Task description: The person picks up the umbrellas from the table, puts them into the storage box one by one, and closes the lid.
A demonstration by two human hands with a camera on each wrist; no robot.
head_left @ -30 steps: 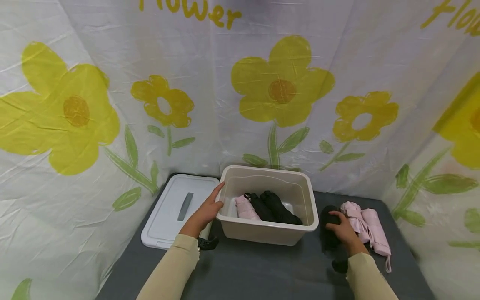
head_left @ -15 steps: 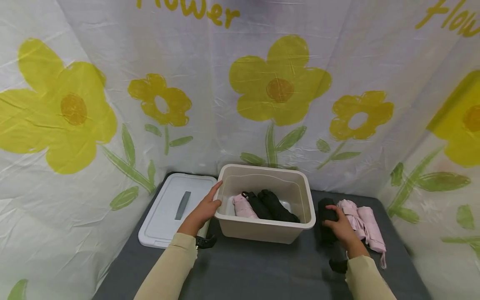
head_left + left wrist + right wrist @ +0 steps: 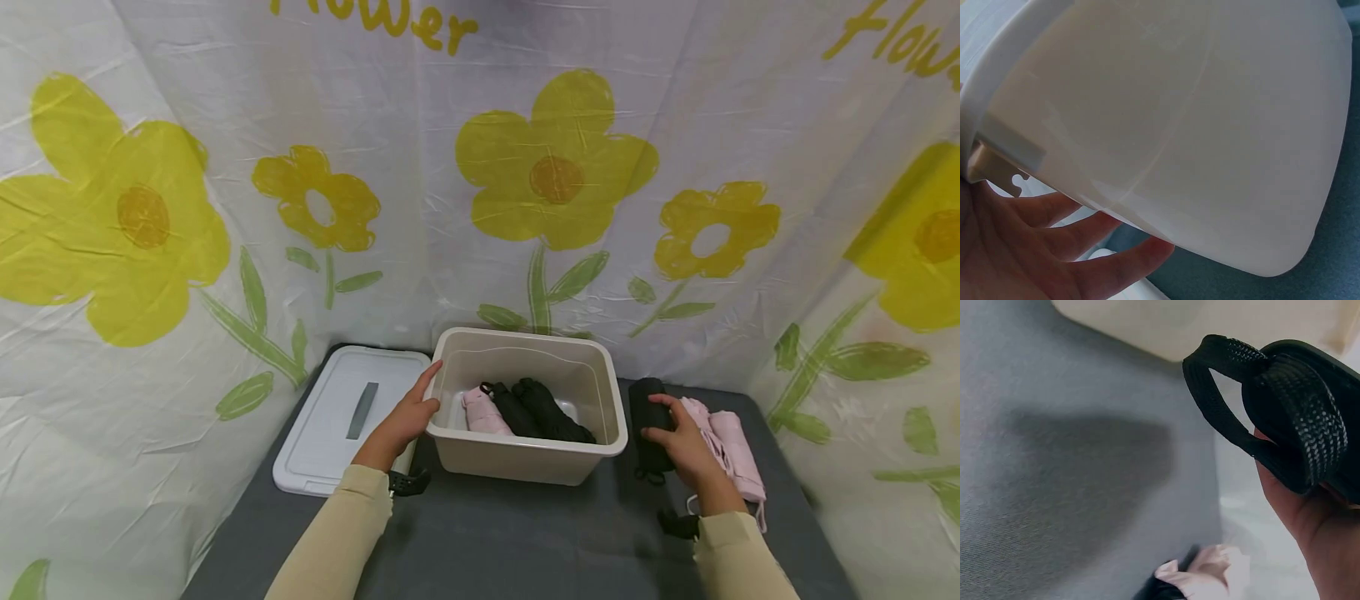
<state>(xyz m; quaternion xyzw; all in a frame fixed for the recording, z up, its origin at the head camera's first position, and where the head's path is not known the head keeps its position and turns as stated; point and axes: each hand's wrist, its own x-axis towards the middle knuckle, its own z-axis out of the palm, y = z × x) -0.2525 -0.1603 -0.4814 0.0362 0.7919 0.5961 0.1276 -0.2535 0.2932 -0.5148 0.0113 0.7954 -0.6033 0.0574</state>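
Behind the desk (image 3: 510, 542) hangs a white cloth backdrop (image 3: 480, 167) printed with yellow flowers, wrapping round its back and both sides. Near the middle of the grey desk top, toward the back edge, stands a beige plastic bin (image 3: 525, 454), open, holding one pink folded umbrella (image 3: 480, 412) and two black folded umbrellas (image 3: 543, 408) laid side by side. Just left of the bin, by the back-left corner, lies a white lid (image 3: 330, 425) with a grey handle strip. Two more pink umbrellas (image 3: 731, 446) lie together near the right edge. Between them and the bin is a black folded umbrella (image 3: 647, 408); the right hand (image 3: 682, 442) grips it, fingers curled round its body, and the right wrist view shows its woven black wrist strap (image 3: 1260, 400) looping out beside the palm. The left hand (image 3: 405, 417) rests against the bin's left wall under the rim, fingers (image 3: 1054, 240) straight and spread.
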